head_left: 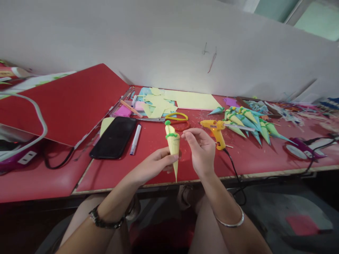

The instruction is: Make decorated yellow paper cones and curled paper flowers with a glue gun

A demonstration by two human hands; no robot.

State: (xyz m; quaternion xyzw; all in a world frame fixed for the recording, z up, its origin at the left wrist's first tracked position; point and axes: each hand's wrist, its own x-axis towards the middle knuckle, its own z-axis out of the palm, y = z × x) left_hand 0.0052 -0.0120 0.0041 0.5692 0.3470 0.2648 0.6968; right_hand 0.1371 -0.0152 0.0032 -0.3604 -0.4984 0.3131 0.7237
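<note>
My left hand (165, 160) is closed round the lower half of a pale yellow paper cone (174, 144), which points tip down. A green wavy trim rings the cone near its top, and a green pom-pom (167, 122) sits at its upper edge. Just right of the cone, my right hand (200, 146) is held up with thumb and forefinger pinched together. Whatever may be between those fingertips is too small to make out. Beyond the hands lie scissors (177, 117) with yellow and red handles. A yellow glue gun (217, 132) rests to the right of my right hand.
Several finished yellow and blue cones (245, 121) are piled at the right. A black phone (113, 137) and a white marker (135, 140) lie left. Paper scraps (156, 104) and yellow sheets (197, 100) are at the back. The glue gun's cord (233, 167) hangs over the table edge.
</note>
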